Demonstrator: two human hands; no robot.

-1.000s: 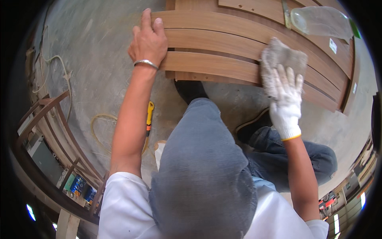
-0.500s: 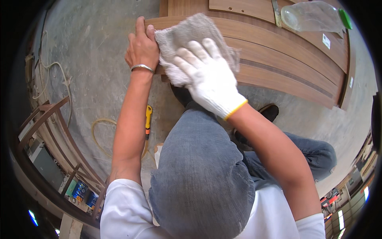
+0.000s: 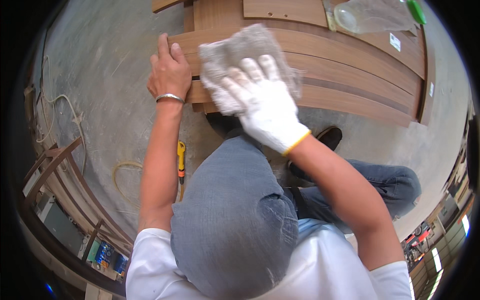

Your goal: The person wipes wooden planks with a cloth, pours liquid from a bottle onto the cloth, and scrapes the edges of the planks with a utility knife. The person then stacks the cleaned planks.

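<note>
My bare left hand [image 3: 168, 75], a silver bangle at its wrist, is closed round the left end of a long brown slatted wooden panel [image 3: 345, 62]. Its fingertips are partly hidden beyond the edge. My right hand [image 3: 267, 102], in a white knitted glove with a yellow cuff, holds a grey-beige cloth [image 3: 240, 45] against the slats. The gloved fingers are spread over the cloth and press it down; its underside is hidden. A short stretch of bare wood shows between the cloth and my left hand.
More brown boards [image 3: 285, 11] lie beyond the panel, with a clear plastic bottle with a green cap [image 3: 372, 16] on them. A yellow air blow gun [image 3: 181, 156] and its hose are on the concrete floor [image 3: 110, 100]. A brown frame [image 3: 50, 167] stands at left.
The cloth under my right hand has shifted right along the panel, away from my left hand. My left hand stays at the panel's end. The whole view has shifted slightly.
</note>
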